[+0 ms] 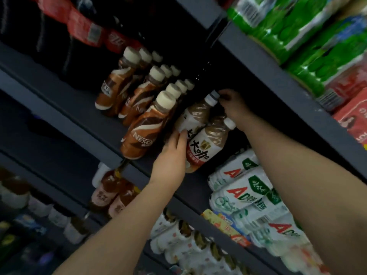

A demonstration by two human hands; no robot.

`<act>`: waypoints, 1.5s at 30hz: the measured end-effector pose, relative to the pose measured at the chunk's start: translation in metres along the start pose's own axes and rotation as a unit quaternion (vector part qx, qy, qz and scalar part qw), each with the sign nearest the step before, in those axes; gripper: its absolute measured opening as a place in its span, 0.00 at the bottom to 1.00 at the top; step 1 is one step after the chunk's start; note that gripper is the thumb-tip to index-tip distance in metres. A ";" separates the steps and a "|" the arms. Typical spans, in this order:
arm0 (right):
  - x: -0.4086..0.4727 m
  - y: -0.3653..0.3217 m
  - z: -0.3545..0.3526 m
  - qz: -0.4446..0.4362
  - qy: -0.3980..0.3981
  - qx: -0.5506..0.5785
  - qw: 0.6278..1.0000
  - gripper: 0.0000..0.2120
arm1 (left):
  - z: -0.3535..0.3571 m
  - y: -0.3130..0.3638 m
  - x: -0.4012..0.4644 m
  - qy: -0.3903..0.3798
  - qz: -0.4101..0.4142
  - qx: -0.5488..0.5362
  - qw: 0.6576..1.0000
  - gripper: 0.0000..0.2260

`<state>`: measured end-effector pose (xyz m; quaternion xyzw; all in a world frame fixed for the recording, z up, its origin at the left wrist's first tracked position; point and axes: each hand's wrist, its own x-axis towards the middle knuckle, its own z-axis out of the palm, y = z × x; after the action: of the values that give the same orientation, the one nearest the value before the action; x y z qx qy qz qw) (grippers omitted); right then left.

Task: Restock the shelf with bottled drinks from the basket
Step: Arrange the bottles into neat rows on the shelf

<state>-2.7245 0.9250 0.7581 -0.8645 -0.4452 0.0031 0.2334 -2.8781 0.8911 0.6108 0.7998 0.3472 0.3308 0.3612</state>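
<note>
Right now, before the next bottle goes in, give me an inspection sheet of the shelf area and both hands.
Surface: dark shelf board, bare at its left part; view tilted.
Job's things: two white-label coffee bottles, front bottle and rear bottle, beside the brown Nescafe rows.
Clutter: nothing seen loose on the shelf.
Grips: left hand against the side of the white-label pair; right hand with fingers at the rear bottle's cap.
Cables: nothing seen.
Surroundings: red-label cola bottles above left, green packs upper right, white AD packs lower right, tea bottles below. Basket not in view.
</note>
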 end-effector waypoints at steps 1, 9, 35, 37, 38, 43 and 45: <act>0.006 0.001 0.001 -0.002 -0.007 0.012 1.000 0.17 | 0.004 -0.001 0.004 0.017 -0.006 0.009 1.000 0.32; 0.023 0.008 0.002 0.003 -0.008 0.026 1.000 0.16 | 0.027 0.001 0.035 0.083 -0.066 0.037 0.994 0.28; 0.012 0.006 0.000 -0.058 -0.017 0.102 0.993 0.21 | 0.034 -0.013 0.022 0.108 -0.092 -0.031 0.989 0.32; 0.004 0.016 -0.006 -0.019 0.013 0.126 0.992 0.19 | 0.034 -0.010 0.007 0.137 -0.061 -0.027 0.988 0.28; -0.001 0.022 -0.010 -0.002 0.024 0.131 0.991 0.18 | 0.035 -0.008 -0.002 0.138 -0.041 -0.027 0.989 0.27; -0.018 0.031 -0.017 0.020 0.006 0.108 0.994 0.14 | 0.042 -0.008 -0.008 0.032 -0.034 0.001 0.999 0.29; -0.020 0.027 -0.020 0.010 -0.003 0.078 0.997 0.14 | 0.044 -0.007 -0.008 0.017 -0.040 0.042 0.998 0.27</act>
<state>-2.7117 0.8888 0.7611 -0.8480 -0.4357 0.0425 0.2986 -2.8505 0.8725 0.5797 0.7938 0.3990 0.3147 0.3342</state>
